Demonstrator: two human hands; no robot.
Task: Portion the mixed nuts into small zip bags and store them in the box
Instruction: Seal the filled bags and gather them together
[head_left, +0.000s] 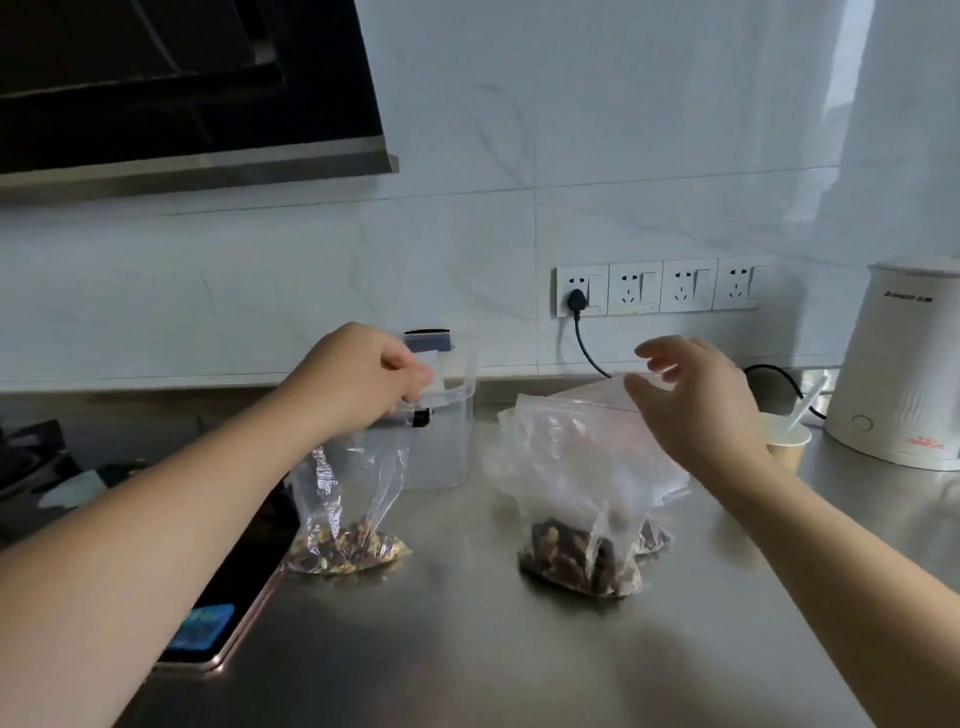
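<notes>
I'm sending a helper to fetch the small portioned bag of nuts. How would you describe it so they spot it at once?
On the steel counter, look in front of the clear plastic box by the wall. The small zip bag stands there, its top pinched by the left hand. Its nuts are paler and fewer than in the bigger, crumpled bag to its right.

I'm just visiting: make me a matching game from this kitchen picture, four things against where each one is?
Things:
1. small zip bag
2. large bag of nuts
3. clear storage box
4. white kettle

Places:
A. far right of the counter
B. behind the small bag, near the wall
C. pinched at its top by the left hand
D. under the open right hand

Pairs: 1-C, 2-D, 3-B, 4-A
</notes>
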